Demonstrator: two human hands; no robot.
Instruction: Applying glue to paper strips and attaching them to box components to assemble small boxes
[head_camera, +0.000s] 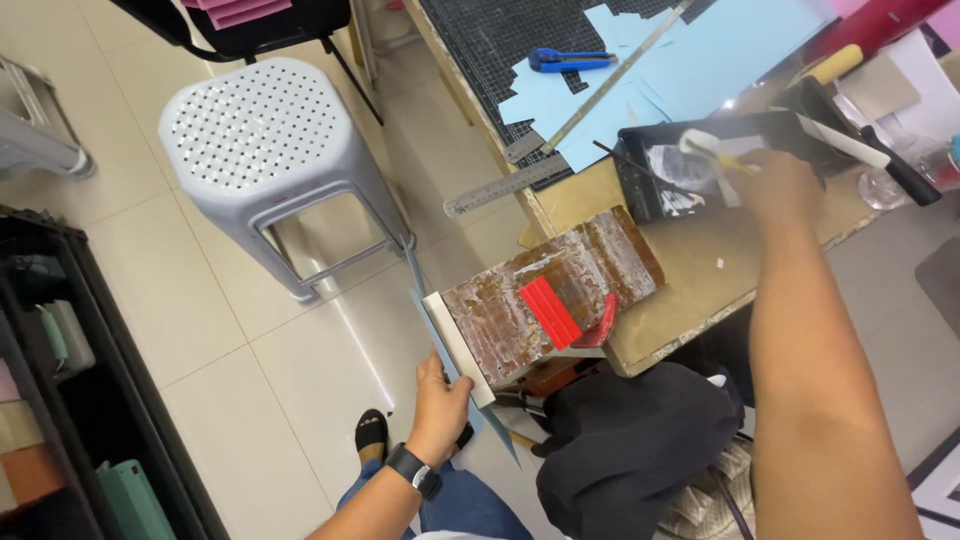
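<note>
Tiled floor under workbench; left hand grips board, right hand grips roller.

Board mottled rust-brown with whitish streaks, cream edge strip, bright red ribbed scraper on top; pale blue sheet under left hand, black wristwatch on that wrist. Right hand holds yellow-handled roller with white sleeve over black tray smeared white. Worktable tan, black grid-pattern cutting mat, light blue paper pieces, blue cutter, 2 silver steel rulers; grey stool dotted with holes, floor cream tile.
</note>
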